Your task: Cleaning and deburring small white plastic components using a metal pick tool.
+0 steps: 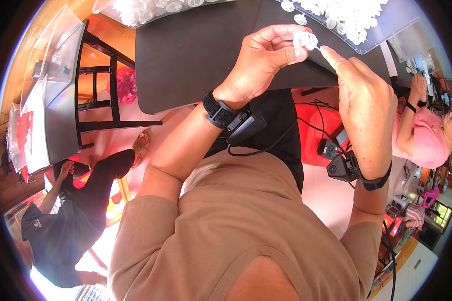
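1. Left hand (268,55): thumb and fingers pinch a small, rounded white plastic piece (305,39) above the matte dark worktop (186,60), between its near edge and the clear, smooth-walled tray (397,24).
2. Right hand (361,83): index fingertip just beside the piece; whether it grips anything, I cannot tell.
3. Similar white plastic pieces (356,15) heap inside the tray.
4. Bare worktop stretches left to its rounded near-left corner.

White part (305,40) in left hand (262,56)
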`<move>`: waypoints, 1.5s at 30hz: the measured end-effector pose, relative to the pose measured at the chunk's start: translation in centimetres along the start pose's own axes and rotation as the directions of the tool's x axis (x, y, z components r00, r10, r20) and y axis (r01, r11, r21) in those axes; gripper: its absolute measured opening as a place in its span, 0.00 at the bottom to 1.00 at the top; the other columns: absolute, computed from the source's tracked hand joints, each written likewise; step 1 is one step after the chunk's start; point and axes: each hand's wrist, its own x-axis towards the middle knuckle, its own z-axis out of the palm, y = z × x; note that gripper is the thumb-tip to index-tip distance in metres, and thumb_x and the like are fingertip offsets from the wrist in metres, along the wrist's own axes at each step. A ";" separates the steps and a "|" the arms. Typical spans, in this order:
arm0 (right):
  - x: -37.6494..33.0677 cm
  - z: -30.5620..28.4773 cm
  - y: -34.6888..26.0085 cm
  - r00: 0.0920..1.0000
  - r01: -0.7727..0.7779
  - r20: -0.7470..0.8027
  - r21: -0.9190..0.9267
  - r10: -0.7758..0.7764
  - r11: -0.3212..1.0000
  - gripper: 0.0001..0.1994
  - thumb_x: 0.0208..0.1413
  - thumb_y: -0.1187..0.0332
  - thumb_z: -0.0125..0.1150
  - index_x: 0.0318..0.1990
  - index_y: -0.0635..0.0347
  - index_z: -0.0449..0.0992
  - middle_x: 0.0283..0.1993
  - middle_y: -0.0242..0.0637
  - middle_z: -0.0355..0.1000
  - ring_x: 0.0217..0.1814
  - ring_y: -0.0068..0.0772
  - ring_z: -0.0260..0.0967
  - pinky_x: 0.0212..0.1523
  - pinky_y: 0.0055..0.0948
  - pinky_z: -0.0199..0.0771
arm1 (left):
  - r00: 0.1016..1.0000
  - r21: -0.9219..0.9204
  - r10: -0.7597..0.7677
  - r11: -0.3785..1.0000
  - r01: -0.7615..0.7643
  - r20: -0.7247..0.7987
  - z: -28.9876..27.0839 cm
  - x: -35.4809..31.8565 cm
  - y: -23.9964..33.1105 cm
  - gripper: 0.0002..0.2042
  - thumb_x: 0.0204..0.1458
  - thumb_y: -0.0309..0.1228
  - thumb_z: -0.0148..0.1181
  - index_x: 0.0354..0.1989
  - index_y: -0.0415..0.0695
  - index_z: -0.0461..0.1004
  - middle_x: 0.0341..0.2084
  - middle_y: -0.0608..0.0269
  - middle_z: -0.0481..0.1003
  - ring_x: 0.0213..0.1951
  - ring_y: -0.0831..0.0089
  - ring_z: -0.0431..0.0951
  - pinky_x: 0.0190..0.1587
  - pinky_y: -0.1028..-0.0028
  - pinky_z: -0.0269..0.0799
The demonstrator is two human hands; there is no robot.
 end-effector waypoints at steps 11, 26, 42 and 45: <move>0.0 -0.4 0.2 0.996 0.034 0.082 0.002 -0.034 0.999 0.17 0.51 0.79 0.51 0.48 0.53 0.77 0.28 0.42 0.67 0.27 0.48 0.68 0.27 0.39 0.67 | 0.999 0.006 -0.038 0.999 0.038 0.025 0.0 -0.2 -0.3 0.16 0.52 0.18 0.59 0.50 0.42 0.73 0.48 0.57 0.74 0.45 0.72 0.76 0.50 0.71 0.74; -1.4 0.3 1.1 0.996 0.014 -0.086 0.038 -0.010 0.999 0.19 0.47 0.75 0.54 0.47 0.46 0.78 0.25 0.36 0.64 0.25 0.39 0.68 0.24 0.34 0.68 | 1.000 0.048 -0.012 0.999 0.012 -0.006 0.7 0.1 0.1 0.18 0.49 0.17 0.62 0.50 0.38 0.71 0.44 0.57 0.76 0.45 0.72 0.76 0.52 0.73 0.74; -1.3 0.8 1.0 0.996 0.046 -0.081 -0.030 -0.049 0.998 0.19 0.43 0.73 0.56 0.46 0.45 0.78 0.25 0.33 0.63 0.25 0.34 0.68 0.24 0.31 0.68 | 0.998 0.132 0.052 0.990 -0.050 -0.018 0.8 -0.1 -0.2 0.17 0.49 0.18 0.63 0.49 0.37 0.73 0.40 0.55 0.78 0.41 0.74 0.79 0.48 0.73 0.75; -1.3 0.7 1.1 0.998 0.033 -0.051 0.047 -0.030 0.998 0.21 0.48 0.79 0.55 0.50 0.49 0.77 0.26 0.40 0.62 0.25 0.42 0.65 0.26 0.36 0.66 | 0.998 0.138 0.060 0.989 -0.058 -0.007 0.8 0.0 -0.4 0.17 0.49 0.18 0.63 0.49 0.37 0.73 0.40 0.56 0.78 0.41 0.74 0.78 0.48 0.74 0.75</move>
